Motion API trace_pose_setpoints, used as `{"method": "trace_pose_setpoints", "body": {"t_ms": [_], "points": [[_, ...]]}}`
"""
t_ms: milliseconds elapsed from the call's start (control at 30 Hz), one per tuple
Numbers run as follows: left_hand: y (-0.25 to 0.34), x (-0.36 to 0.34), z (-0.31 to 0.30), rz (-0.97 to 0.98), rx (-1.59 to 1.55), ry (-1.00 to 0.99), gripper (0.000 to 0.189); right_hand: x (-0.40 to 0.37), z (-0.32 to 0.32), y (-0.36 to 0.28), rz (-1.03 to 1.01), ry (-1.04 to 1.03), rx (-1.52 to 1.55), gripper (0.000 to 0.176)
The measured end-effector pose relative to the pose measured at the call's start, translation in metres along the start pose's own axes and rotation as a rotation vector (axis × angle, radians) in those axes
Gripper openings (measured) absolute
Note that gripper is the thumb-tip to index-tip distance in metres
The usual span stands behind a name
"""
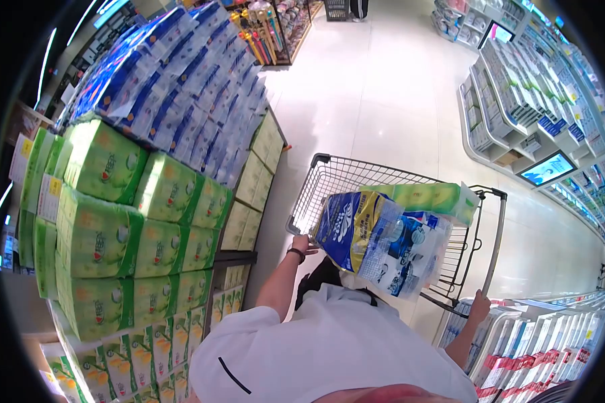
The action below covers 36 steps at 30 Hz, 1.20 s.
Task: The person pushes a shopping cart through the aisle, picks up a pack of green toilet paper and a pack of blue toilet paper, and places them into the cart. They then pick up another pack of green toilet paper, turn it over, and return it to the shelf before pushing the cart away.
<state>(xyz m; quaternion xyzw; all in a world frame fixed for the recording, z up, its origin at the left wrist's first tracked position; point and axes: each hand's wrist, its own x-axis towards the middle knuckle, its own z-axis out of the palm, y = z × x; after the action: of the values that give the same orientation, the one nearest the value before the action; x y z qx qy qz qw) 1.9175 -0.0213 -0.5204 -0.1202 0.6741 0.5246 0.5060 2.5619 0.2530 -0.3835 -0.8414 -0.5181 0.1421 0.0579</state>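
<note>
between left hand (302, 244) and right hand (478, 306) stands the cart (320, 191)

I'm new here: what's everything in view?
Wire shopping cart: one, grey, centre.
Plastic-wrapped packaging: one or two, blue, yellow and clear, in cart.
Oblong pack: one, light green, in cart.
Boxy packs: many, green, left.
Glossy packs: many, mostly blue, upper left.
Racked goods: many, multicoloured, top.
Display shelves: several, white, right.
Lit screens: at least two, bluish, right.
Basket: one, black, top.
Another person: one, dark trousers, top.
Glossy floor: one, white, middle.
Shirt: one, white, bottom.
Wristband: one, black, left wrist.
Left hand: one, at cart rim.
Right hand: one, on cart bar.
</note>
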Motion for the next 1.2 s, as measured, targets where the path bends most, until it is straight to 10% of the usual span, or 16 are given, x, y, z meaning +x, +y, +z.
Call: {"method": "trace_pose_setpoints", "body": {"t_ms": [667, 767, 933, 1200], "points": [[0.211, 0.152, 0.07, 0.036, -0.025, 0.118, 0.037, 0.043, 0.012, -0.258, 0.038, 0.068, 0.01, 0.055], [0.172, 0.264, 0.082, 0.01, 0.041, 0.063, 0.046, 0.052, 0.014, -0.293, 0.013, 0.102, -0.008, 0.053], [0.264, 0.175, 0.133, -0.054, -0.071, 0.115, 0.056, 0.083, 0.023, -0.354, 0.001, 0.054, 0.016, 0.054], [0.308, 0.27, 0.145, -0.148, -0.135, 0.019, 0.042, 0.166, 0.038, -0.463, -0.061, 0.075, -0.06, 0.059]]}}
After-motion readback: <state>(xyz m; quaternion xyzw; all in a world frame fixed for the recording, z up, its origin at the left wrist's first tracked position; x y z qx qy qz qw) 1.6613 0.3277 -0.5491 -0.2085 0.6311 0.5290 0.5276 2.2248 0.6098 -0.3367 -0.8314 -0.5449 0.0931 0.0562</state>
